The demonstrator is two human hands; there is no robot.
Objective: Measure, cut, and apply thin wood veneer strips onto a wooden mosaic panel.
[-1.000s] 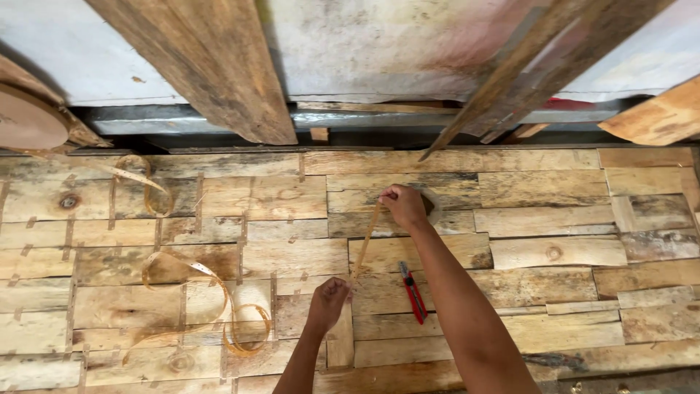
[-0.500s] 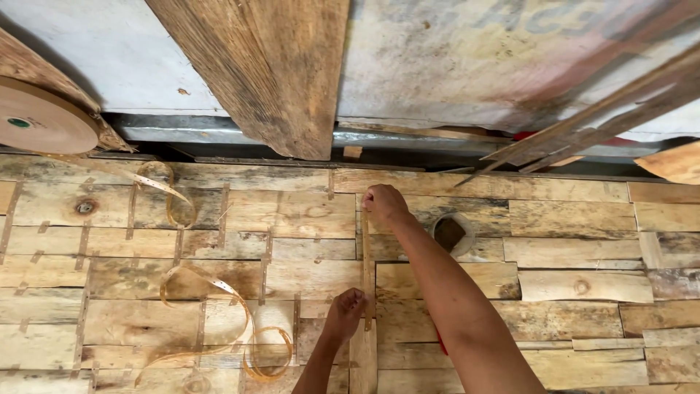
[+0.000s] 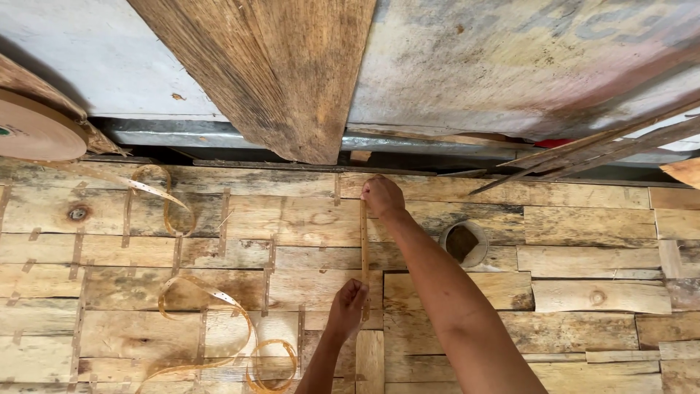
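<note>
A thin strip of brown tape (image 3: 364, 255) runs straight along a seam of the patchwork veneer sheet (image 3: 292, 219). My right hand (image 3: 382, 195) presses the strip's far end down near the sheet's back edge. My left hand (image 3: 348, 306) pinches the near end of the same strip, close to me. The strip lies taut between the two hands.
A roll of brown tape (image 3: 33, 130) sits at the far left, its loose tape (image 3: 211, 321) curling in loops over the sheet. A round hole (image 3: 462, 244) shows right of my arm. A wide plank (image 3: 277, 73) and thin sticks (image 3: 598, 146) lean at the back.
The view shifted so the red-handled tool is out of sight. My right hand reached farther toward the back edge, and the tape strip now lies stretched between both hands.
</note>
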